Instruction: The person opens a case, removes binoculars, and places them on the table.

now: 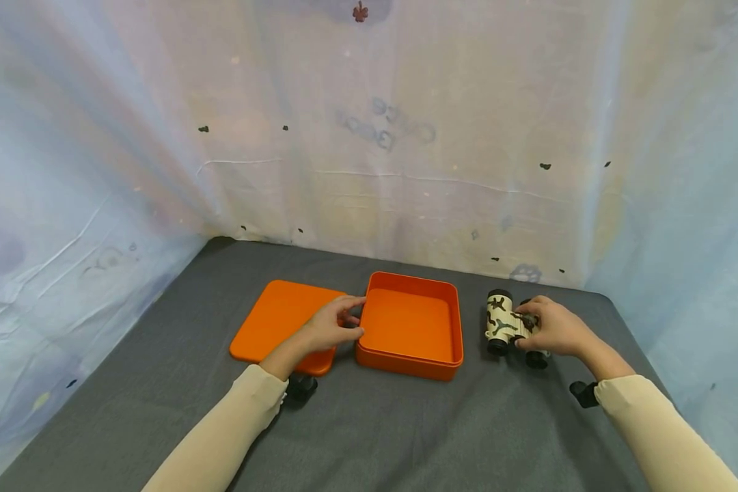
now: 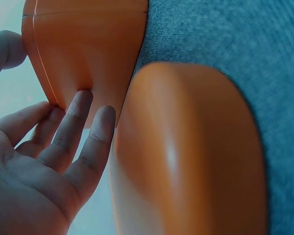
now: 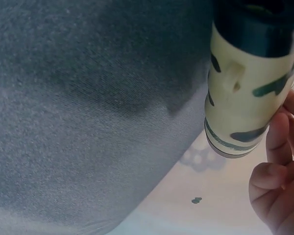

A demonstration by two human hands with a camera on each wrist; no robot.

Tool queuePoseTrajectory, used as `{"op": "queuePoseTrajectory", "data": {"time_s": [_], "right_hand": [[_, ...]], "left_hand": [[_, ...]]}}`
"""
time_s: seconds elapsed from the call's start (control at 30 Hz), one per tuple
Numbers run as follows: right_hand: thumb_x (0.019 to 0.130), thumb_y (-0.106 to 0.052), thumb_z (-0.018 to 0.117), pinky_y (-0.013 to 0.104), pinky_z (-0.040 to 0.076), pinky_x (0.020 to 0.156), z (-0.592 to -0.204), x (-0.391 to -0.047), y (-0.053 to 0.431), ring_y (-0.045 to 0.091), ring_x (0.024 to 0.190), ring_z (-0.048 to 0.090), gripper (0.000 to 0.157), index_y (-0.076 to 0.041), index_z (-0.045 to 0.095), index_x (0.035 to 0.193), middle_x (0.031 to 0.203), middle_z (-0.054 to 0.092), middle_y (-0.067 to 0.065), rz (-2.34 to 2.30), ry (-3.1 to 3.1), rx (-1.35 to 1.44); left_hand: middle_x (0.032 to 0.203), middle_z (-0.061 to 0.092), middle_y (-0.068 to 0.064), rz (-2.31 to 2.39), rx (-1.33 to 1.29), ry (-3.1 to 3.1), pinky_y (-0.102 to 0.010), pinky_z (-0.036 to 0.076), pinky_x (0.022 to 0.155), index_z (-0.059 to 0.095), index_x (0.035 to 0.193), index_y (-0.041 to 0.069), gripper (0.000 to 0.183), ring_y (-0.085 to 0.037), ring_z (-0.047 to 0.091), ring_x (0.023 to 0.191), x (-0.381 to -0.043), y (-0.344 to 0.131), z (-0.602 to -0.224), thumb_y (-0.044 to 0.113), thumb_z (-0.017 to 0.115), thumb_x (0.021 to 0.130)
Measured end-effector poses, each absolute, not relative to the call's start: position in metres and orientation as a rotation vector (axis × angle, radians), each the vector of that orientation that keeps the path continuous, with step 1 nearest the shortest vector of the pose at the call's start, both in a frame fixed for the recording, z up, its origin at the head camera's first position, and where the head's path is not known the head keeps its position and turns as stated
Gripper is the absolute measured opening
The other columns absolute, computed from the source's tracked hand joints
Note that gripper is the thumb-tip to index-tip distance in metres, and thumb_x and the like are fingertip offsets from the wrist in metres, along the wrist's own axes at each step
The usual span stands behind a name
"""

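Note:
An orange square box [image 1: 406,367] stands upright on the grey cloth, its inside bare. My left hand [image 1: 329,326] is at its left side. In the left wrist view, fingertips touch the outer box wall [image 2: 78,54] and the thumb lies by the rim, with the fingers loosely extended. To the right of the box, camouflage-patterned binoculars [image 1: 500,319] are gripped by my right hand [image 1: 556,328]. In the right wrist view one binocular barrel [image 3: 250,88] fills the upper right, and the fingers [image 3: 279,137] reach behind it. Whether the binoculars touch the cloth is unclear.
An orange lid [image 1: 279,318] lies flat left of the box, under my left forearm. Grey cloth [image 1: 357,437] covers the table. Pale patterned curtains [image 1: 393,205] hang behind and at both sides. Dark wrist devices [image 1: 299,389] sit beneath both wrists.

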State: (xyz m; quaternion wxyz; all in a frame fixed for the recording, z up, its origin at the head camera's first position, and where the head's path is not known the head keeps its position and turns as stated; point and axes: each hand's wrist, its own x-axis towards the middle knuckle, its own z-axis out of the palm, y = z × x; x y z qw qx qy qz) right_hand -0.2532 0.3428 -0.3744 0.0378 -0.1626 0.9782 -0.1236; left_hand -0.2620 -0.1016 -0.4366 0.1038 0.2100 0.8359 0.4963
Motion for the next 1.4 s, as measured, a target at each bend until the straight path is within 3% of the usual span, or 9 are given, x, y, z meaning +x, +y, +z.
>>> {"op": "queuePoseTrajectory", "data": {"time_s": [0.5, 1.4], "right_hand": [[0.073, -0.031, 0.082, 0.034, 0.046, 0.063, -0.387, -0.252, 0.342, 0.017, 0.081, 0.056, 0.063, -0.002, 0.062, 0.125, 0.118, 0.056, 0.017, -0.413, 2.976, -0.535], [0.071, -0.029, 0.082, 0.036, 0.048, 0.063, -0.393, -0.251, 0.337, 0.02, 0.084, 0.057, 0.063, -0.002, 0.062, 0.124, 0.117, 0.056, 0.017, -0.391, 2.945, -0.529]], "left_hand": [[0.148, 0.041, -0.005, 1.449, 0.605, 2.48, -0.033, 0.054, 0.085, 0.042, 0.147, 0.014, 0.065, -0.022, 0.06, 0.112, -0.263, -0.099, -0.437, 0.02, 0.069, 0.088], [0.148, 0.04, -0.007, 1.444, 0.604, 2.471, -0.034, 0.054, 0.086, 0.041, 0.147, 0.013, 0.065, -0.024, 0.059, 0.113, -0.261, -0.1, -0.435, 0.018, 0.069, 0.089]]}}
